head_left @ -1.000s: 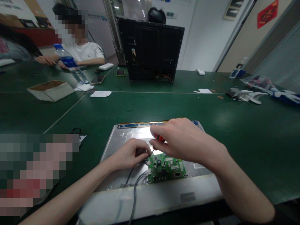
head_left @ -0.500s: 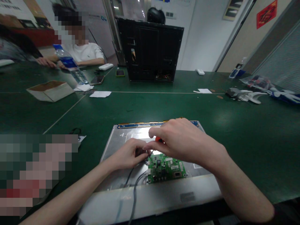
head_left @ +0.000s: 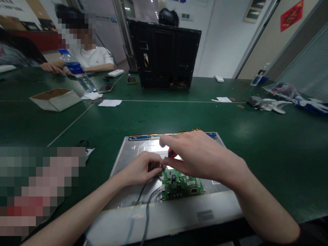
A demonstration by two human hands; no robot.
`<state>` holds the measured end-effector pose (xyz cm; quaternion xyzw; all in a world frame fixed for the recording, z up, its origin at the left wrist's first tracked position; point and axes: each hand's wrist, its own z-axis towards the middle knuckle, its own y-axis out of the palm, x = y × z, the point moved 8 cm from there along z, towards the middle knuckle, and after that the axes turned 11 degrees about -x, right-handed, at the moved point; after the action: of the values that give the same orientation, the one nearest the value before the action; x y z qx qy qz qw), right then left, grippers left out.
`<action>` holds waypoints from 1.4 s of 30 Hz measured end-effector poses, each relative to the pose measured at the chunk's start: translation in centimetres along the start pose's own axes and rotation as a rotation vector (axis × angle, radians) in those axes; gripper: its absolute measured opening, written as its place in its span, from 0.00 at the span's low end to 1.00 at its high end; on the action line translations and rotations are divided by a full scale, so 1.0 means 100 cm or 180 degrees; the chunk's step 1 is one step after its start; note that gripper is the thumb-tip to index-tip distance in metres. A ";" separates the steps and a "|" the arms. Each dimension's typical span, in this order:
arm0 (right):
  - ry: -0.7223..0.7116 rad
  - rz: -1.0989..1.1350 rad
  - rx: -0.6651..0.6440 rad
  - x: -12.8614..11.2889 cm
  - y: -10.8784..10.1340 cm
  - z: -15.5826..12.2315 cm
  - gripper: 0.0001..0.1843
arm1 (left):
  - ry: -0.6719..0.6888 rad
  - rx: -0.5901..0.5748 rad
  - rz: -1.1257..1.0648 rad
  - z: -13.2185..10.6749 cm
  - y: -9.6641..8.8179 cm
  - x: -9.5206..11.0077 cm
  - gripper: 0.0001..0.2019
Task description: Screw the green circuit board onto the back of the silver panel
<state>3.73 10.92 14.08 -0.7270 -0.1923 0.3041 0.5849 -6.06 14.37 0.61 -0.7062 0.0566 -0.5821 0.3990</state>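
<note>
A green circuit board [head_left: 180, 184] lies on the metal back of a display panel [head_left: 123, 159], with dark cables [head_left: 148, 212] running from its left side. Above the board, my right hand [head_left: 202, 153] is closed around a screwdriver with a red and black handle [head_left: 172, 153]; most of the tool is hidden by the fingers. My left hand [head_left: 143, 167] pinches at the board's upper left corner, by the tool's lower end. Whether its fingertips hold the shaft, a screw or a wire is hidden. The hands nearly touch there.
A black monitor housing [head_left: 164, 54] stands across the green table [head_left: 205, 118]. On the left are an open box [head_left: 58, 100], a water bottle [head_left: 79, 73] and a phone [head_left: 107, 87]. Gloves [head_left: 268, 103] lie at the right. A person in a white shirt [head_left: 96, 58] sits at the far left.
My right hand has shifted slightly left and turned a little, with more of the red handle showing. The left hand stays where it was at the board's corner.
</note>
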 end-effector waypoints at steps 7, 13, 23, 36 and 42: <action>0.0101 -0.0138 0.0030 0.000 -0.001 0.001 0.08 | -0.0025 0.0005 0.0000 0.000 -0.001 -0.002 0.07; -0.0031 -0.0050 0.0056 -0.004 -0.001 -0.001 0.08 | -0.0072 0.0046 -0.0071 0.000 0.001 -0.003 0.08; 0.0069 -0.0040 0.0022 0.001 0.000 0.000 0.09 | -0.0069 -0.0018 0.0110 -0.001 0.001 -0.004 0.09; 0.0064 -0.0170 0.0077 -0.001 0.000 -0.001 0.03 | -0.0047 0.0047 -0.0067 0.000 0.000 -0.002 0.07; 0.0025 -0.0141 0.0060 -0.002 -0.002 -0.002 0.04 | -0.0046 0.0017 -0.0064 0.000 0.001 -0.003 0.07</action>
<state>3.70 10.68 14.33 -0.7182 -0.2032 0.2900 0.5990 -6.10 14.48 0.36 -0.7098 0.0451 -0.5812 0.3954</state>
